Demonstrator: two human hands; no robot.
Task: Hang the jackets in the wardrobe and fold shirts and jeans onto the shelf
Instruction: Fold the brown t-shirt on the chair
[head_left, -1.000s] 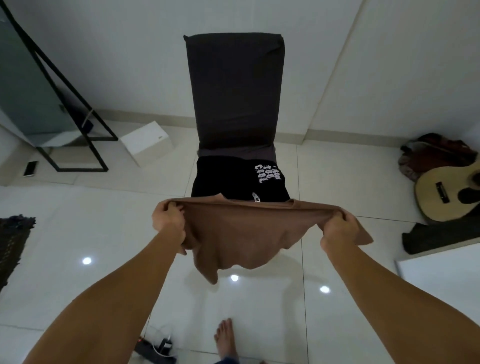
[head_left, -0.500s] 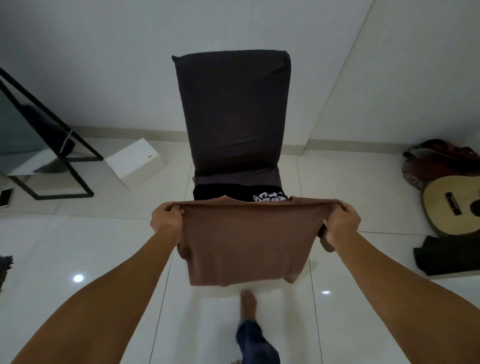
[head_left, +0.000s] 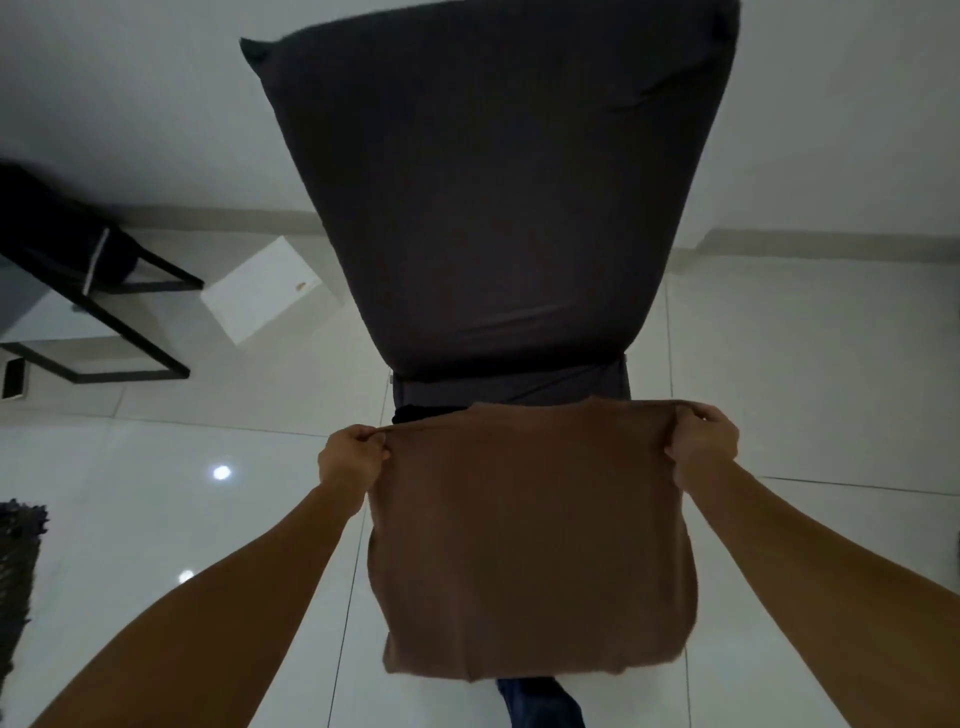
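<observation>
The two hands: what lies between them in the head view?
Only the brown shirt spans the stretch in the head view: the left hand and right hand pinch its upper corners, and it hangs before the dark chair.

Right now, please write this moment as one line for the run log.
step: folding | left hand: grips brown shirt top corner | right hand: grips other corner | shirt: hanging before dark chair

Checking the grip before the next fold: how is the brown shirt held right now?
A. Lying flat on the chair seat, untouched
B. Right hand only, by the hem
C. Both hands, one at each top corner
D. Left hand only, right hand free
C: the left hand and the right hand each pinch a top corner of the brown shirt, which hangs down in front of the chair.
</observation>
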